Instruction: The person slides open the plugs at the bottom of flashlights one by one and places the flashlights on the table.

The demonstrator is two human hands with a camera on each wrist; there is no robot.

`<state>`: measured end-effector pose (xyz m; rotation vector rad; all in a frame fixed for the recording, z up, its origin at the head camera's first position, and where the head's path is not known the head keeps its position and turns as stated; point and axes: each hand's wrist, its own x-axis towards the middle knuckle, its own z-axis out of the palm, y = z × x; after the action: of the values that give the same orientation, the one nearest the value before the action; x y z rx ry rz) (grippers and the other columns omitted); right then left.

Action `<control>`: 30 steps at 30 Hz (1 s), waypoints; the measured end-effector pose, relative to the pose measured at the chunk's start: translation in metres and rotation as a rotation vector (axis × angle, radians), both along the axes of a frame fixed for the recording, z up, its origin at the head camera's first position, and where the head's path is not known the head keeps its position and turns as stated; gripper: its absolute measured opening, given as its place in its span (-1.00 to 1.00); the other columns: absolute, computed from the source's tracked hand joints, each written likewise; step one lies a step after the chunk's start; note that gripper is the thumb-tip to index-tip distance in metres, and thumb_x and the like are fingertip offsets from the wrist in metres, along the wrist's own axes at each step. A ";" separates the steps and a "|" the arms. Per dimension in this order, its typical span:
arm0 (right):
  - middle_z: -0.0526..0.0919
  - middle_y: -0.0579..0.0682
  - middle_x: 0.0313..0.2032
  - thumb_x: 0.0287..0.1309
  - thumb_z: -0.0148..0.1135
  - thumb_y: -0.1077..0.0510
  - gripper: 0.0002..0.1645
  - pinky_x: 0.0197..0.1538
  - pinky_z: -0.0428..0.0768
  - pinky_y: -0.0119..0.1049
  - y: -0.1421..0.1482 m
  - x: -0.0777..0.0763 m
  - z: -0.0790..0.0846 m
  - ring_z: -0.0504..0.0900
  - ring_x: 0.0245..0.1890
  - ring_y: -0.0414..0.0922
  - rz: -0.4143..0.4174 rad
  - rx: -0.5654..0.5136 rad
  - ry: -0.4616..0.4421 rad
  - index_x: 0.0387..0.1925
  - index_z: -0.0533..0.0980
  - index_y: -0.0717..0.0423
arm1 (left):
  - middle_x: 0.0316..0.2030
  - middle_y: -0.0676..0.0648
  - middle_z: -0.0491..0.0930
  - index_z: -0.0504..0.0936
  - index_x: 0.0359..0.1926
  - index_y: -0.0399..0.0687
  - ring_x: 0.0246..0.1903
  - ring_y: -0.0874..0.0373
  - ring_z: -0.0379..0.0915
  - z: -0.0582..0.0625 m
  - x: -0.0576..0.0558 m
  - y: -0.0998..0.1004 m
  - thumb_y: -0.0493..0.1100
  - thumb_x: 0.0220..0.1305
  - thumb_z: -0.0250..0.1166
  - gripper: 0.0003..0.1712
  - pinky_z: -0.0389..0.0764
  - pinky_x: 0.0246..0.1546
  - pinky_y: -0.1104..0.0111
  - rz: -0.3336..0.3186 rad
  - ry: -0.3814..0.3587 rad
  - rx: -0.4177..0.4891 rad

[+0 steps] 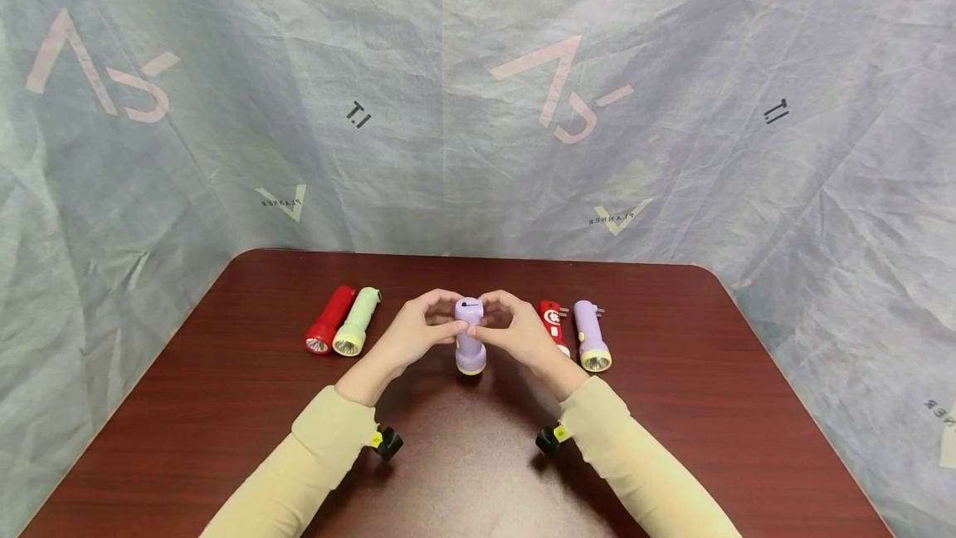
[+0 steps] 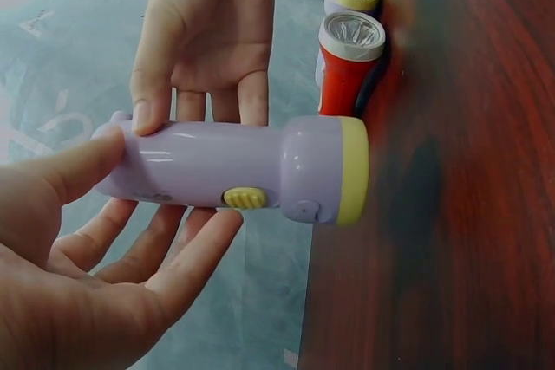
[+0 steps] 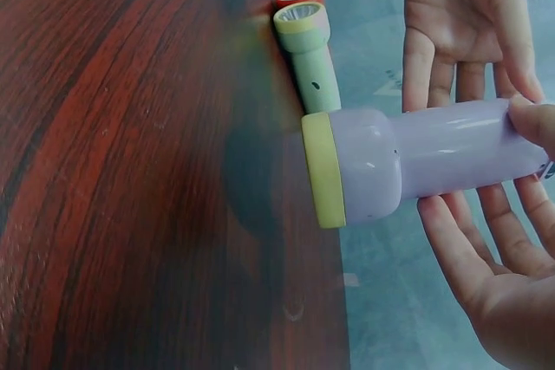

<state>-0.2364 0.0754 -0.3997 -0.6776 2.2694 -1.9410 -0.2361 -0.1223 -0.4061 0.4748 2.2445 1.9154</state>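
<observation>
Both hands hold one purple flashlight (image 1: 470, 347) over the middle of the table, its yellow-rimmed lamp end pointing down. My left hand (image 1: 413, 332) grips it from the left, thumb near the tail end and fingers behind. From the right, my right hand (image 1: 521, 334) pinches the same body with thumb and fingers. In the left wrist view a yellow ribbed switch (image 2: 245, 197) shows on the side of the flashlight. The lamp's face is turned away in both wrist views.
On the table (image 1: 224, 438), a red flashlight (image 1: 331, 320) and a pale green flashlight (image 1: 357, 322) lie to the left. A red-and-white flashlight (image 1: 553, 324) and another purple flashlight (image 1: 592, 336) lie to the right, prongs showing. Grey printed cloth (image 1: 448, 148) hangs behind.
</observation>
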 end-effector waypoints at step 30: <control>0.59 0.22 -0.09 0.05 0.34 0.31 -0.57 0.02 0.56 -0.25 0.011 0.017 0.009 0.58 -0.04 0.07 -0.039 -0.004 0.007 -0.02 0.44 0.30 | -0.07 -0.02 0.61 0.54 0.02 0.03 -0.07 0.11 0.55 0.006 0.008 0.009 -0.17 0.14 0.38 -0.60 0.59 -0.06 0.22 0.012 0.243 -0.126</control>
<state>-0.2199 0.0860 -0.3904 -0.6462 2.3006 -1.9638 -0.2279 -0.1136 -0.4003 0.7113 2.5023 1.7926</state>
